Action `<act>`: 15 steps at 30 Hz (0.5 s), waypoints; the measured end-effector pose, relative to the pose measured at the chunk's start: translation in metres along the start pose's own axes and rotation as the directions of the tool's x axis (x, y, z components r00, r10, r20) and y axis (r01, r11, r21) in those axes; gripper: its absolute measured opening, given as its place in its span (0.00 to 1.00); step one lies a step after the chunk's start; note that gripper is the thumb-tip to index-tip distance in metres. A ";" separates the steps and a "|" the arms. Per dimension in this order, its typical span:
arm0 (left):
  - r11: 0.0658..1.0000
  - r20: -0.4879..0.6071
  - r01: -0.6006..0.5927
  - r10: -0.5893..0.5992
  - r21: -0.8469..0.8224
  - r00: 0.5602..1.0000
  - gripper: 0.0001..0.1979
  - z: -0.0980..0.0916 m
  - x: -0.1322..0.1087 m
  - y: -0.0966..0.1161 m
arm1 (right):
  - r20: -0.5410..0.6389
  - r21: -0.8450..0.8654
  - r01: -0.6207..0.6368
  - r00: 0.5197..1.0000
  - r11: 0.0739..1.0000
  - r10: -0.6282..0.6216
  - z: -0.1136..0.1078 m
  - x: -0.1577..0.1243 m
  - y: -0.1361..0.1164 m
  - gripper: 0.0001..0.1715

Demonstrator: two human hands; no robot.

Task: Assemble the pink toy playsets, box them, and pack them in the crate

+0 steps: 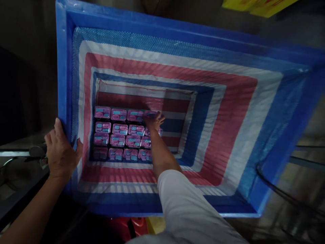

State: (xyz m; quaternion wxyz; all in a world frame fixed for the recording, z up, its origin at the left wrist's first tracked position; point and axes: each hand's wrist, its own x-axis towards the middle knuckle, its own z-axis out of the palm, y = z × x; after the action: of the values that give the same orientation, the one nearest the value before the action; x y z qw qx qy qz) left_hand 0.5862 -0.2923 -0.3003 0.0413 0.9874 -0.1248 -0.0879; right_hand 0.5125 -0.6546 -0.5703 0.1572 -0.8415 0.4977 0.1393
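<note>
A deep blue plastic crate [162,20] is lined with a red, white and blue striped woven sheet [233,112]. My left hand [62,149] grips the crate's left rim, its thumb on the inner side and its fingers toward the outside. Down inside, my right hand [154,122] lies over the right end of a group of small clear packs with pink and light-blue contents [119,129]. Its fingers are spread and point right. The hand partly covers the packs at that end, and whether it presses on one cannot be made out.
The packs stand in rows on the left part of the crate's striped floor. Metal bars [15,153] run outside at the left, and a dark cable [274,189] hangs by the right wall. A yellow object [256,6] is beyond the crate; a red one [138,227] is below its near edge.
</note>
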 end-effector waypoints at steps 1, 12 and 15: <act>1.000 0.004 -0.003 0.003 0.007 1.000 0.46 0.000 0.000 0.000 | -0.009 0.003 -0.012 1.000 1.000 0.012 0.000 -0.003 0.002 0.49; 1.000 0.011 -0.017 0.017 -0.003 1.000 0.46 0.011 0.005 -0.005 | 0.154 -0.043 0.004 0.988 0.999 0.003 -0.035 -0.001 -0.003 0.51; 0.998 0.068 0.069 -0.069 -0.005 0.995 0.45 0.007 0.000 0.014 | 0.096 0.042 -0.019 0.995 0.999 0.015 -0.070 -0.035 -0.032 0.51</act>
State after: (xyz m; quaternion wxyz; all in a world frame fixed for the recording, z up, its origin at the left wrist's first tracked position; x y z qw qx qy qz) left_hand 0.5815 -0.3059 -0.3054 0.0378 0.9874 -0.0917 -0.1230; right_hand 0.5299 -0.6402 -0.4887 0.1976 -0.8261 0.4995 0.1700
